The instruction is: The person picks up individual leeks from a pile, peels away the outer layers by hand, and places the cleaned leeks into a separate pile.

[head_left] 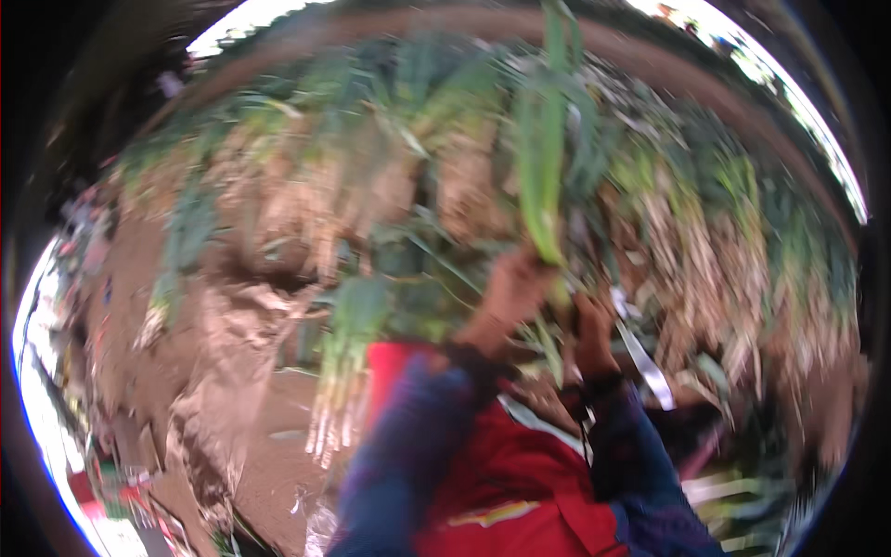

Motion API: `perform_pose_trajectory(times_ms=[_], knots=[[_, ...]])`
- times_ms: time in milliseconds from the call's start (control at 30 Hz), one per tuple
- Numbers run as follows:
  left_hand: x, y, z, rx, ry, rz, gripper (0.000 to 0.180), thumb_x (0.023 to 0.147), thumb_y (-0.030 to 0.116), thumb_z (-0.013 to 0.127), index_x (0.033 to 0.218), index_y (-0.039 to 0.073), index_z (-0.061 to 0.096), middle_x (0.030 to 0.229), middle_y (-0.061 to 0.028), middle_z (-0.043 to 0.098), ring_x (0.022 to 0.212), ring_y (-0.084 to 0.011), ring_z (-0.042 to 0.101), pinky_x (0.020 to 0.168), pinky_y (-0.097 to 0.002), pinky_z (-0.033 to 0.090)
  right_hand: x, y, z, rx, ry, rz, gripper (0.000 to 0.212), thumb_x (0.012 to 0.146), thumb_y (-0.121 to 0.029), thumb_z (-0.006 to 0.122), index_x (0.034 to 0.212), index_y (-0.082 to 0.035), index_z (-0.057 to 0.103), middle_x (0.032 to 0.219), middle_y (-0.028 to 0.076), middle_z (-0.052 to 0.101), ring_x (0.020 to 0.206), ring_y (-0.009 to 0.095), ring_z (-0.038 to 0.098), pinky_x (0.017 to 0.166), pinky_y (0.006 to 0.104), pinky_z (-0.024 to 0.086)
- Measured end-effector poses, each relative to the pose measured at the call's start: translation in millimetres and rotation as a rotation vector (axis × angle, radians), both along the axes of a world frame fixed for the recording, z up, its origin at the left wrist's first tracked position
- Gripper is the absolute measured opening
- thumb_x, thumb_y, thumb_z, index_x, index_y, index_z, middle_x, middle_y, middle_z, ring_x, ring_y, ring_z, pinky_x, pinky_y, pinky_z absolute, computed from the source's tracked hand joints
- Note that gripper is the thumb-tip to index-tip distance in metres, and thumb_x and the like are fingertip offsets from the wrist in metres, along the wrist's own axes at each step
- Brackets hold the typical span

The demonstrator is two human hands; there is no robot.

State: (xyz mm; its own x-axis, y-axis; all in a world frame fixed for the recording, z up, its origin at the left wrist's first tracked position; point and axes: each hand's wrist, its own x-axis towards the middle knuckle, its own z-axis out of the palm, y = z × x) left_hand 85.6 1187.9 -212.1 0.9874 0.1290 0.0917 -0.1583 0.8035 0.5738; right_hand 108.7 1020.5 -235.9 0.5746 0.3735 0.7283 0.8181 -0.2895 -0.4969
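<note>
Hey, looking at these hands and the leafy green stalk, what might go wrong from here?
The shiny strip beside the right hand is too blurred to identify; if it is a blade, it might nick a finger. The leafy green stalk rises well above the left hand, so its long leaves might bend or tear.

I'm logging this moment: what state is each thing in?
Leek: leaves on, held
Left hand: closed on leek
Right hand: curled near its lower end, grip unclear
Small bunch: leaves on, pale below
Piled leeks: leaves on, brownish lower down
Bright strip: slanting, too blurred to identify
</note>
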Motion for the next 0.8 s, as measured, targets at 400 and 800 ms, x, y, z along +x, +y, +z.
perform_pose_trajectory(times_ms=[400,800], knots=[[-25.3,9.6,43.7,0.892,-0.191,0.342,0.026,0.085,0.0,0.06,0.111,0.002,0.057,0.099,-0.0043,0.061,0.09,-0.0133,0.058,0.082,-0.0269,0.048,14.3,-19.0,-63.3,0.564,1.424,-0.164,0.03,0.082,-0.028,0.06,0.093,0.0,0.064,0.078,0.009,0.062,0.066,0.018,0.06,0.054,0.031,0.048],[-43.6,106.4,43.0,0.617,0.005,0.559,0.025,0.088,0.016,0.062,0.109,0.005,0.056,0.098,-0.0067,0.063,0.087,-0.0177,0.062,0.074,-0.0308,0.053,17.4,-242.5,-196.1,-0.354,1.149,-0.939,0.048,0.077,-0.039,0.061,0.097,0.004,0.066,0.088,0.021,0.067,0.084,0.032,0.066,0.069,0.0381,0.051]])
